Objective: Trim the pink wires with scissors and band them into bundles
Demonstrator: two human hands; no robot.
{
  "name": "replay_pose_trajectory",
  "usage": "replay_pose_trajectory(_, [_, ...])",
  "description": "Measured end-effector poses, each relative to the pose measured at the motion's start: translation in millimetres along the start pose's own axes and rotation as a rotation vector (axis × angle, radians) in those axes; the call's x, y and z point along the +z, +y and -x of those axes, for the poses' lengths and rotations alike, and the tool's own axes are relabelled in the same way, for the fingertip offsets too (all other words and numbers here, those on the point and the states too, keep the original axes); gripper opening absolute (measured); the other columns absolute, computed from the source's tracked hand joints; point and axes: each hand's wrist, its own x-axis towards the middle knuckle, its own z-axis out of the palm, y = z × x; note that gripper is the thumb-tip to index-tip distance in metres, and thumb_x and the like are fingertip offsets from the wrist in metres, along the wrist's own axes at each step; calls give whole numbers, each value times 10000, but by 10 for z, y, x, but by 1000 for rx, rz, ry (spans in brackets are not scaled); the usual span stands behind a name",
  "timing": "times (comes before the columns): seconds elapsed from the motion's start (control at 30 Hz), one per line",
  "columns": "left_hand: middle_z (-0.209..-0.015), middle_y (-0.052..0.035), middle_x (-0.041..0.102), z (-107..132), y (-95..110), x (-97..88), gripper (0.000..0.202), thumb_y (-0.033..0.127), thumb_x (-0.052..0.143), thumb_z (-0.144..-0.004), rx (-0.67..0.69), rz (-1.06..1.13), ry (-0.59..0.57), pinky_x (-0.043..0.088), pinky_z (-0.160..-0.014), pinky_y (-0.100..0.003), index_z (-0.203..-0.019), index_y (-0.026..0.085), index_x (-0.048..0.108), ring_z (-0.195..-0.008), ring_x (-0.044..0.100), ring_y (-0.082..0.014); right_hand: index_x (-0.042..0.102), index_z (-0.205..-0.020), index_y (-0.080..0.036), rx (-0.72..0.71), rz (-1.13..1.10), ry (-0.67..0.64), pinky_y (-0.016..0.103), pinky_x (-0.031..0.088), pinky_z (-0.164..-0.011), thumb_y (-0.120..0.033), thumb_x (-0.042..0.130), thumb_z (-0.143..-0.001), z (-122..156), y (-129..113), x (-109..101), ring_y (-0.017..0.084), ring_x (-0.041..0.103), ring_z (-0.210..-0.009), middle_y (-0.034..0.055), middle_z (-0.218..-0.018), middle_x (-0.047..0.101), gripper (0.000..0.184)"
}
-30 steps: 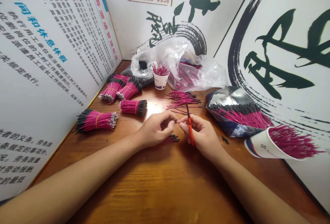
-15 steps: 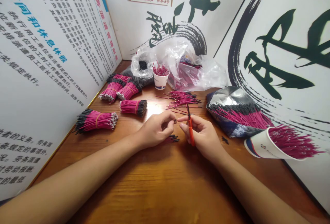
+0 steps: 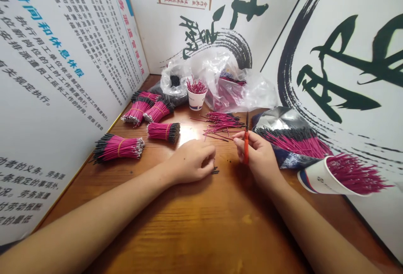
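Note:
My right hand grips scissors with orange handles, their dark blades pointing up and away from me. Its thumb and index finger are pinched together by a pile of loose magenta wires with black ends. To the left, my left hand rests low over the table with its fingers curled closed, and whatever lies inside them is hidden. A few black wire ends stick out beside its fingertips. Tiny dark bits lie on the wood between the two hands.
Banded wire bundles lie at the left. At the back stand a paper cup of wires and clear plastic bags. A foil bag of wires and a tilted cup are on the right. Printed panels enclose the table.
My right hand and the scissors have moved right and away from me, toward the wire pile, parting from my left hand. My left hand has stayed nearly in place, with its fingers more curled.

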Motion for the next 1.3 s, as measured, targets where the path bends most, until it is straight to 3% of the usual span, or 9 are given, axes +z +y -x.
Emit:
replay_pose_trajectory(0.13, [-754,-9,588,7,-4,16,100,234,500,-869,-39,-27,-67,366,-687,-301,-791,175,524,-719,496,-159,628,-856,-173,-93,195,23,248,412,-594,-323,683,-772,-103,83,-82,127,521,-629,-12,-711,582,181])
replay_pose_trajectory(0.23, [-778,-17,604,1,-16,18,107,216,475,-880,-103,20,-55,380,-692,-301,-801,175,534,-731,515,-163,629,-860,-174,-139,363,45,265,434,-659,-300,627,-802,-157,142,-149,158,572,-707,14,-776,637,138])
replay_pose_trajectory(0.37, [-801,-33,605,-19,-48,19,114,186,458,-871,-229,34,70,403,-716,-317,-804,169,548,-765,524,-179,602,-798,-180,-139,574,21,254,407,-603,-287,586,-821,-167,172,-200,156,562,-650,5,-716,629,111])
replay_pose_trajectory(0.47, [-880,-62,608,-24,-74,30,113,160,475,-840,-310,-61,162,420,-783,-361,-855,158,587,-851,525,-215,605,-816,-180,-140,598,5,250,408,-597,-281,574,-825,-167,180,-212,154,564,-638,3,-715,636,106])
replay_pose_trajectory(0.67, [-974,-89,631,-16,-86,59,216,128,465,-849,-210,-86,101,435,-908,-408,-939,144,661,-968,523,-243,634,-881,-171,-120,493,-56,259,439,-622,-296,582,-830,-139,203,-141,161,586,-668,26,-787,667,145])
replay_pose_trajectory(0.8, [-952,-83,654,-20,-66,39,265,93,439,-863,-76,-19,66,455,-880,-383,-937,148,687,-944,542,-225,631,-864,-177,-111,436,-224,252,443,-617,-280,580,-834,-55,157,-26,161,588,-678,23,-779,669,118])
replay_pose_trajectory(1.03, [-1019,-65,679,-13,-63,20,325,13,434,-820,183,115,17,469,-893,-338,-994,172,658,-951,571,-188,615,-833,-181,-176,512,-289,247,423,-631,-210,549,-812,5,86,30,158,564,-689,12,-757,647,75])
replay_pose_trajectory(1.17, [-1026,-87,664,-14,-51,31,239,58,451,-842,63,56,29,471,-908,-377,-963,156,633,-982,561,-216,573,-785,-192,-209,540,-295,234,410,-619,-181,546,-794,18,74,49,152,559,-683,3,-738,637,31])
replay_pose_trajectory(1.3, [-1187,-91,631,-8,-26,21,325,83,488,-828,-69,-2,33,436,-993,-437,-1118,166,609,-1111,512,-252,548,-750,-198,-204,551,-285,225,379,-554,-196,543,-803,22,59,61,141,516,-618,-3,-685,600,54])
